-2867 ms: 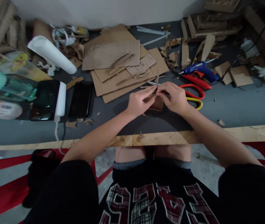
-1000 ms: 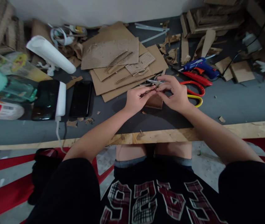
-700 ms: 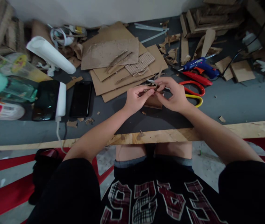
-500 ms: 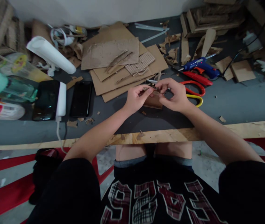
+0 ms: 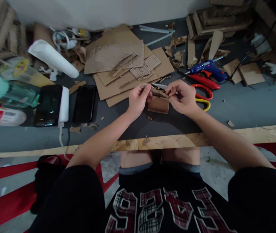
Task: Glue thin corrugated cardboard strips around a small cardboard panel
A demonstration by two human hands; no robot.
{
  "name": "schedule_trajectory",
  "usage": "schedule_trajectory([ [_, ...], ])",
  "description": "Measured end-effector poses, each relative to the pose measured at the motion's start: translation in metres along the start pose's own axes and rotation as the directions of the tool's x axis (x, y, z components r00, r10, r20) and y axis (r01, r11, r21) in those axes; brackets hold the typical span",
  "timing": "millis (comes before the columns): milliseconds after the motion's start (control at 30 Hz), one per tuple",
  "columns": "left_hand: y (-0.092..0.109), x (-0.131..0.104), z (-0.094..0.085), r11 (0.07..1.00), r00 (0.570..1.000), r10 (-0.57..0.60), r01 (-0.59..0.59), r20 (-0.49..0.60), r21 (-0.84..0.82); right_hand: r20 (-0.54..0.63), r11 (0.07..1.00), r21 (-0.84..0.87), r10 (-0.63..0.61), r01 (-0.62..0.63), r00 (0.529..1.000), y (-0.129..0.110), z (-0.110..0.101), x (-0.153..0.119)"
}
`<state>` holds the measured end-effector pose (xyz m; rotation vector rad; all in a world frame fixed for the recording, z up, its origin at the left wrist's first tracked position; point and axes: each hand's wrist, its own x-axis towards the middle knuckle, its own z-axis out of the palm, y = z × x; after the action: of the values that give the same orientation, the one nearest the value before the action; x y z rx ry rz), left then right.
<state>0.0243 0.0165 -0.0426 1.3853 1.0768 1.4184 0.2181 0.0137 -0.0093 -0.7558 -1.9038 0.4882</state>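
Between my hands stretches a narrow cardboard strip (image 5: 160, 93), its corrugated edge showing. My left hand (image 5: 139, 98) pinches the strip's left end between thumb and fingers. At its right end the fingers of my right hand (image 5: 182, 97) are closed on it too. Under the strip, a small rectangular cardboard piece (image 5: 158, 105) lies on the dark tabletop. Scissors with red and yellow handles (image 5: 204, 105) lie beside and partly behind my right hand, their blade showing between both hands.
Stacked cardboard sheets (image 5: 113, 58) lie beyond my hands. A blue glue gun (image 5: 208, 69) and a red utility knife (image 5: 204, 81) are to the right. On the left are a black phone (image 5: 84, 103), a white power bank (image 5: 64, 105) and a white roll (image 5: 52, 58).
My hands have moved a little apart, so more of the strip shows between them. The small cardboard piece below is now more exposed.
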Motion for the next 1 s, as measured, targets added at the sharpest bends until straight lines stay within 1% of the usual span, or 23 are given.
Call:
schedule_trajectory([
  [233,-0.005,0.004,-0.001,1.000,0.992,-0.003,0.002,-0.129,-0.004,-0.012,0.999,-0.053,0.007,-0.008,1.000,0.000,0.000,-0.001],
  [333,-0.011,0.005,-0.004,1.000,0.982,-0.005,0.009,-0.188,0.021,-0.039,0.998,-0.063,-0.004,0.002,0.999,-0.001,-0.001,-0.001],
  [433,-0.021,0.009,-0.009,0.999,0.972,0.024,-0.013,-0.234,0.047,-0.071,0.998,-0.051,-0.034,0.031,0.997,-0.001,-0.003,-0.002],
  [500,-0.024,0.011,-0.013,0.999,0.964,0.037,-0.031,-0.265,0.027,-0.094,0.997,-0.067,-0.043,0.037,0.995,0.000,-0.004,-0.003],
  [600,-0.022,0.011,-0.013,0.999,0.952,0.003,-0.018,-0.305,-0.048,-0.135,0.987,-0.161,0.005,-0.027,0.991,0.002,-0.006,-0.003],
  [633,-0.019,0.011,-0.011,0.997,0.948,-0.020,-0.006,-0.319,-0.079,-0.131,0.976,-0.211,0.026,-0.054,0.991,0.003,-0.007,-0.003],
  [700,-0.012,0.009,-0.007,0.990,0.937,-0.066,0.019,-0.344,-0.139,-0.084,0.943,-0.323,0.051,-0.075,0.995,0.004,-0.008,0.000],
  [767,-0.005,0.007,-0.004,0.984,0.931,-0.101,0.040,-0.350,-0.175,-0.021,0.915,-0.401,0.039,-0.044,0.999,0.006,-0.011,0.002],
  [867,-0.001,0.005,-0.001,0.982,0.937,-0.114,0.055,-0.331,-0.183,0.029,0.920,-0.392,0.000,0.012,1.000,0.007,-0.013,0.004],
  [1000,-0.002,0.005,-0.001,0.986,0.951,-0.074,0.024,-0.302,-0.167,0.099,0.924,-0.373,-0.054,0.087,0.994,0.006,-0.010,0.002],
])
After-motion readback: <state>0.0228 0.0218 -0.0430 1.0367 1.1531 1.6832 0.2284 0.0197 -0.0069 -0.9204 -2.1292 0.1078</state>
